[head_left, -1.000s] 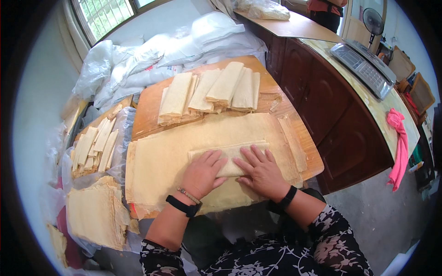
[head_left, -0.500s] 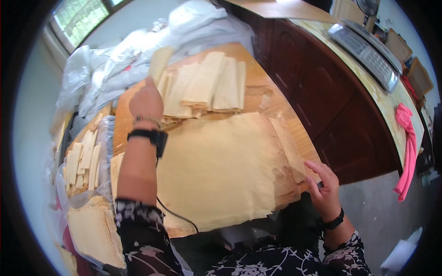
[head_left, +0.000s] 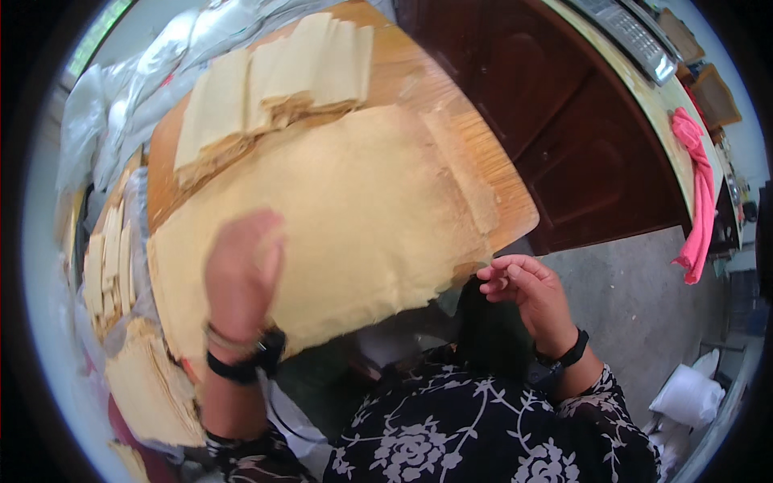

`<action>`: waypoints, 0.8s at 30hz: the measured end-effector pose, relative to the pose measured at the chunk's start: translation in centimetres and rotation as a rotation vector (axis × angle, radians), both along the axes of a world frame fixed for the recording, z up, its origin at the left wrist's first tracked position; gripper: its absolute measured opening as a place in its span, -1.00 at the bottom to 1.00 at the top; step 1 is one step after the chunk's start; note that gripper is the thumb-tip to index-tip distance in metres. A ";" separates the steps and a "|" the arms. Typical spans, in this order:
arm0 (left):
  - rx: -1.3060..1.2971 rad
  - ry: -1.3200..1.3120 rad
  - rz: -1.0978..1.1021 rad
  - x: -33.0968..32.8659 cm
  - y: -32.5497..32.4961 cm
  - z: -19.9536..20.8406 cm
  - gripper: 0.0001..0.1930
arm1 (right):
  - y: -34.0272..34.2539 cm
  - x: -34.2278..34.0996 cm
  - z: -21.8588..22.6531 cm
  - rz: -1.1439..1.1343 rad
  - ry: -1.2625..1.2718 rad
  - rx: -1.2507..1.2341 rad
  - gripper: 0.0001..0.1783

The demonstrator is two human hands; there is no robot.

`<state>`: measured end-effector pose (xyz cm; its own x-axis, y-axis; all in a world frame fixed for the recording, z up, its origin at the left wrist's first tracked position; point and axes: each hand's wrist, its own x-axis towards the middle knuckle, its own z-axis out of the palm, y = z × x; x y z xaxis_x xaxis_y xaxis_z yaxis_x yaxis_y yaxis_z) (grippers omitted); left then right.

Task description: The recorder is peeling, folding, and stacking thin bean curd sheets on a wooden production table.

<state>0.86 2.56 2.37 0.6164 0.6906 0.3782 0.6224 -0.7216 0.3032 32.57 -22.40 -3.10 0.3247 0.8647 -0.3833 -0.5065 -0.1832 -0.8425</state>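
Note:
A large, thin, pale-yellow sheet [head_left: 346,209] with ragged brownish edges lies across the wooden tabletop [head_left: 511,205]. It looks like the top of a stack of such sheets. My left hand [head_left: 241,274] is over the sheet's left part, so smeared by motion that its fingers cannot be read. At the sheet's near right corner is my right hand [head_left: 527,294], fingers curled and the thumb drawn in to them. Whether the sheet's edge is between those fingertips is too small to tell. Beyond the sheet lie folded bundles of the same material [head_left: 278,76].
Narrow strips [head_left: 113,253] and a stack of smaller sheets [head_left: 149,382] stand left of the table. Clear plastic bags [head_left: 173,48] crowd the far left. To the right are a dark wooden cabinet [head_left: 564,137], a scale [head_left: 632,36] and a pink cloth [head_left: 696,201].
My left hand has come back from the folded bundles to above the large sheet, and a flat folded piece now lies at the bundles' left end. My right hand's fingers have curled in at the sheet's corner.

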 end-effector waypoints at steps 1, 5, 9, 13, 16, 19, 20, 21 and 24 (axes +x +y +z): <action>-0.008 0.005 0.033 -1.2 -3.2 -0.6 -0.76 | -0.3 -0.7 0.1 0.022 -0.006 -0.039 -0.72; 0.141 -0.014 0.294 -7.9 -11.4 -3.4 -0.76 | 0.3 -4.5 0.4 0.175 -0.002 -0.016 -0.73; 0.188 -0.033 0.704 -15.1 -14.7 -6.4 -0.73 | 1.9 -7.6 0.6 0.294 -0.099 0.046 -0.73; 0.223 0.015 0.829 -20.0 -14.6 -7.8 -0.68 | 3.0 -11.1 0.5 0.383 -0.220 0.116 -0.73; 0.190 -0.003 0.845 -21.5 -13.5 -7.9 -0.65 | 3.1 -13.2 0.5 0.435 -0.293 0.174 -0.73; 0.155 0.024 0.832 -21.7 -12.8 -8.1 -0.61 | 2.6 -14.3 0.5 0.453 -0.305 0.164 -0.75; 0.214 0.059 0.810 -21.5 -12.6 -8.2 -0.60 | 2.4 -14.3 0.5 0.455 -0.324 0.161 -0.75; 0.182 0.055 0.795 -21.5 -12.5 -8.4 -0.60 | 2.1 -14.3 0.4 0.457 -0.337 0.178 -0.75; 0.175 0.122 0.792 -21.4 -12.1 -9.0 -0.59 | 1.3 -13.6 0.0 0.381 -0.327 0.151 -0.73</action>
<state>-20.59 -9.56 -6.61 0.0152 0.8756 0.4829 0.9887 -0.0854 0.1236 18.94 -21.12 -3.11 0.0581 0.9826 -0.1767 -0.1337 -0.1677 -0.9767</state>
